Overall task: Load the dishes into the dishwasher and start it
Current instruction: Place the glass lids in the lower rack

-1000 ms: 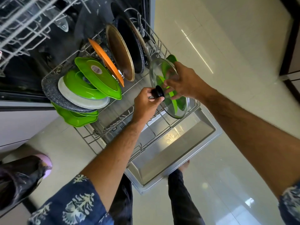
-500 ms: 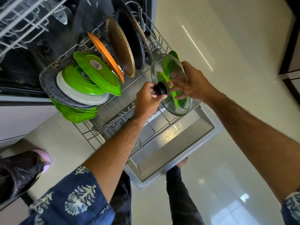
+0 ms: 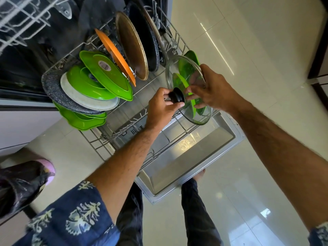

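Left hand: the left hand (image 3: pixel 160 107) has its fingers and thumb curled round the black knob (image 3: pixel 176 95) of the glass lid (image 3: pixel 193 114), pinching it from the near-left side.
Right hand: the right hand (image 3: pixel 215 91) grips the lid's far-right edge, thumb hooked over the top of the rim, fingers spread and bent across the glass toward the knob.
Hands together: the two hands hold the same lid, one on each side, close but not touching.
Glass lid: one, held upright on edge over the right end of the lower rack (image 3: pixel 124 137), its lower rim down at the wires; whether it rests on them I cannot tell.
Dishwasher door: one open door (image 3: pixel 186 164), lying flat under the pulled-out rack, nearest the person.
Behind the lid: green pieces (image 3: pixel 190 58) show through and above the glass; the count is unclear.
Left end of rack: a stack leaning on edge, with green plates (image 3: pixel 106 75) on top, one white plate (image 3: pixel 85 98), one speckled grey plate (image 3: pixel 51 89) and more green plates (image 3: pixel 79 119) beneath; at least five green ones.
Middle of rack: one orange plate (image 3: pixel 115 55) standing on edge, then one brown round plate (image 3: pixel 132 45), then dark pans (image 3: pixel 149 43) farther back; two or three, hard to separate.
Far left: the upper rack (image 3: pixel 21 20), white wire, one.
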`<action>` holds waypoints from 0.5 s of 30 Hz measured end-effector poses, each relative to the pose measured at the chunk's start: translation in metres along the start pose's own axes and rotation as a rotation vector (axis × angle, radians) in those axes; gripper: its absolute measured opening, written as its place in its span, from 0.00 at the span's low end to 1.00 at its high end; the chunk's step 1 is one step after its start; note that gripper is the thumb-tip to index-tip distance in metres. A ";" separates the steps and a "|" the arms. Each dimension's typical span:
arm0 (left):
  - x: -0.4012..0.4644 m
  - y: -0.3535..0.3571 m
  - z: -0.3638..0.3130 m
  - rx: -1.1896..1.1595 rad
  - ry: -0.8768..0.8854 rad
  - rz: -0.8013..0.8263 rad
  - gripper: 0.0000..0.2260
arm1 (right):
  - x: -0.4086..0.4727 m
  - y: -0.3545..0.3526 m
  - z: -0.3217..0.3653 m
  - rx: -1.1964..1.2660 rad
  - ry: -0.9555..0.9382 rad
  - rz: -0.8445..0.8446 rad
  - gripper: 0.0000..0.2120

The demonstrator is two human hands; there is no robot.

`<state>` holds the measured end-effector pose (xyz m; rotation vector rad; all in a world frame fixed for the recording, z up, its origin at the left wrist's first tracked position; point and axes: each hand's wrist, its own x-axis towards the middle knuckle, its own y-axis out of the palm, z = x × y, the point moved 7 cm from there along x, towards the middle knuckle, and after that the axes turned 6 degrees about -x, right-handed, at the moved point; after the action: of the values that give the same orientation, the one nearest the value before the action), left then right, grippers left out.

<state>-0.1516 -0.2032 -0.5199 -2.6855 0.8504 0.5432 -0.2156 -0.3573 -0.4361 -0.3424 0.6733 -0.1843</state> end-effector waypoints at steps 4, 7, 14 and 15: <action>0.001 0.007 -0.006 0.003 -0.002 -0.010 0.22 | 0.004 -0.008 -0.003 0.043 0.014 0.031 0.12; 0.006 0.012 -0.017 0.025 0.035 0.000 0.23 | 0.002 -0.018 -0.014 0.140 0.056 0.025 0.13; -0.004 0.014 0.047 0.209 0.013 0.134 0.23 | 0.005 -0.015 -0.006 0.125 0.063 0.032 0.12; -0.006 0.015 0.063 0.280 -0.011 0.156 0.23 | 0.006 -0.013 -0.004 0.099 0.056 0.038 0.11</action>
<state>-0.1818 -0.1890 -0.5756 -2.3755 1.0543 0.4349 -0.2139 -0.3717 -0.4377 -0.2303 0.7228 -0.1911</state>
